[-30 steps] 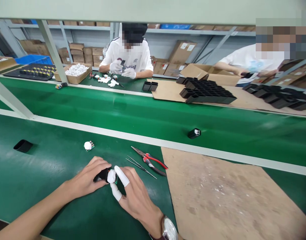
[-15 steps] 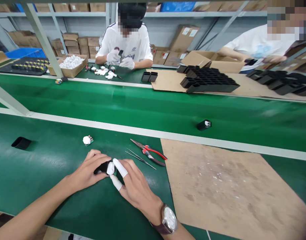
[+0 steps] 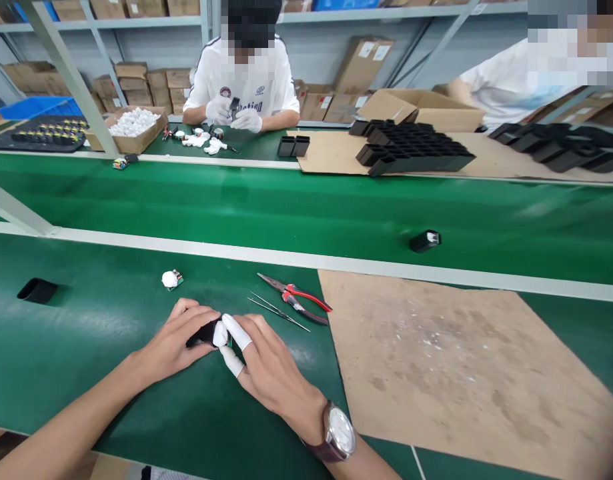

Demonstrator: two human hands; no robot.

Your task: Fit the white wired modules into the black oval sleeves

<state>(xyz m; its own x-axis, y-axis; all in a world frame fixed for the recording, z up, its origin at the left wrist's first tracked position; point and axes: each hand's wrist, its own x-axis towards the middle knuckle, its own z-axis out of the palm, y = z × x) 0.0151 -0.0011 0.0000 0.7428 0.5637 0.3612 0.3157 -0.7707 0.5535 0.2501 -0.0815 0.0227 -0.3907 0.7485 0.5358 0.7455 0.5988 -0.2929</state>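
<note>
On the green table mat, my left hand [image 3: 175, 343] grips a small black housing [image 3: 202, 332]. My right hand [image 3: 266, 370], with white finger cots on thumb and forefinger, pinches a white part [image 3: 219, 335] at the housing's open end. A watch sits on my right wrist. Just beyond my hands lie thin tweezers [image 3: 279, 312] and red-handled pliers [image 3: 296, 300]. Another white part with a small circuit piece [image 3: 171, 279] rests to the upper left.
An empty black housing [image 3: 36, 291] lies far left. A brown board [image 3: 451, 363] covers the mat at right. One black housing [image 3: 425, 241] rides the green conveyor [image 3: 286, 207]. Across it, two people work among stacked black housings [image 3: 411, 150] and cardboard boxes.
The black housing on the conveyor has travelled to the right. My hands stay together on the housing and white part; the view has tilted slightly downward.
</note>
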